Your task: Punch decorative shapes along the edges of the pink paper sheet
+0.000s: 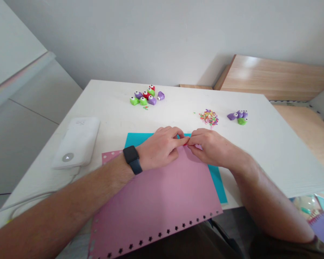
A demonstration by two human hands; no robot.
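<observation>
Close together at the top edge of a pink sheet [162,194], my left hand [164,144] and my right hand [209,144] meet around a small red piece [186,144]. My fingers cover most of it, so its kind cannot be made out. The left index finger presses against it, and the right thumb and fingertips pinch at its other side. The pink sheet has star-shaped holes along its near edge and lies over a teal sheet [218,183]. Just beyond the right hand is a pile of small multicoloured confetti [210,118].
Small purple, green and red one-eyed figures [145,95] stand in a cluster at the back left; several more, purple and green [242,121], sit at the right. A white box-shaped device [79,140] with a cable [43,194] lies left on the white table [110,104].
</observation>
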